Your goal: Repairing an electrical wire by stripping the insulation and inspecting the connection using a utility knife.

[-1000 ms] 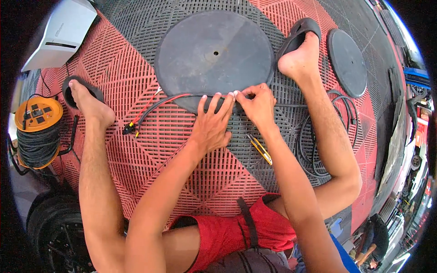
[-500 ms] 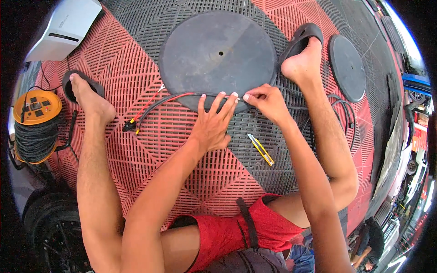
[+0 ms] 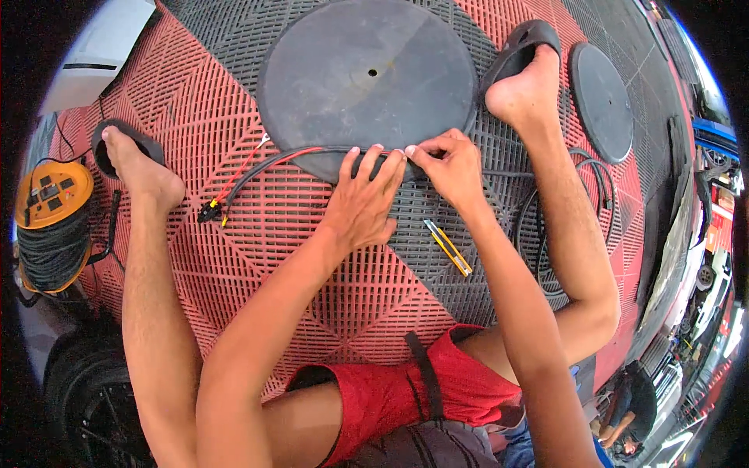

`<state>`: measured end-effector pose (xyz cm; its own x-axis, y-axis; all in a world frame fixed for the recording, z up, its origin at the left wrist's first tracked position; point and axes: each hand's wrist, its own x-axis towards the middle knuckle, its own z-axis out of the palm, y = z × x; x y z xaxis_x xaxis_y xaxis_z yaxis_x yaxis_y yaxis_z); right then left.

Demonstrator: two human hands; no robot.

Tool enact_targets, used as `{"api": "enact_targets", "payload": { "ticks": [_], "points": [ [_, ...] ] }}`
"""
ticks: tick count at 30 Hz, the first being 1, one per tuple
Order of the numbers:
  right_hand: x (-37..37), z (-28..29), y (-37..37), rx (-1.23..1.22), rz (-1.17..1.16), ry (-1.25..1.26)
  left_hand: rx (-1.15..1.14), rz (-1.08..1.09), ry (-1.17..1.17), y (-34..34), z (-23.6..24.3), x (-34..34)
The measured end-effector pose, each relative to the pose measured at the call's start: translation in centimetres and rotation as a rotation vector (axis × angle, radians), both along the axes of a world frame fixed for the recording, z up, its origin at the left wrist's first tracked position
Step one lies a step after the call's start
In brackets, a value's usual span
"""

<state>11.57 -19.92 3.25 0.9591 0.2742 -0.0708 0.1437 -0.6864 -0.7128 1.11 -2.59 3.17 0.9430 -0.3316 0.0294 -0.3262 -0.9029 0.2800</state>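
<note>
A black cable with red wire (image 3: 269, 160) crosses the front edge of a large dark round mat (image 3: 363, 93), ending in a connector with yellow tips (image 3: 209, 210) at the left. My left hand (image 3: 364, 195) presses on the cable with spread fingers. Just right of it, my right hand (image 3: 449, 168) pinches the cable with thumb and index finger. A yellow utility knife (image 3: 446, 246) lies on the floor below my right hand. Loose loops of black cable (image 3: 601, 183) lie beside my right leg.
An orange cord reel (image 3: 55, 195) and white box (image 3: 94, 47) sit left; a smaller dark disc (image 3: 601, 101) lies right. My bare feet and legs flank the work on the red and grey grid floor (image 3: 234, 273). Another person (image 3: 632, 398) is at lower right, a wheel (image 3: 101, 409) lower left.
My right thumb and finger shifted right along the cable, then back left near my left fingertips. My left hand stayed spread on the cable. The whole view shifted slightly.
</note>
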Motion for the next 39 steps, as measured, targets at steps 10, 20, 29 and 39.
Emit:
{"api": "enact_targets", "payload": {
  "ticks": [10, 20, 29, 39],
  "points": [
    [0.6, 1.3, -0.3, -0.03, 0.035, 0.114, -0.03, -0.061, -0.005, 0.5, 1.0, 0.5],
    [-7.1, 5.4, -6.2, -0.356, 0.423, 0.288, 0.118, -0.094, 0.049, 1.3, 1.4, 0.1],
    [-9.5, 3.4, -9.0, -0.187, 0.286, 0.28, 0.084, -0.122, 0.055, 1.2, 0.0, 0.4],
    [-4.7, 4.1, -5.7, 0.286, -0.023, 0.747, 0.034, -0.088, 0.009, 1.5, -1.1, 0.5]
  ]
}}
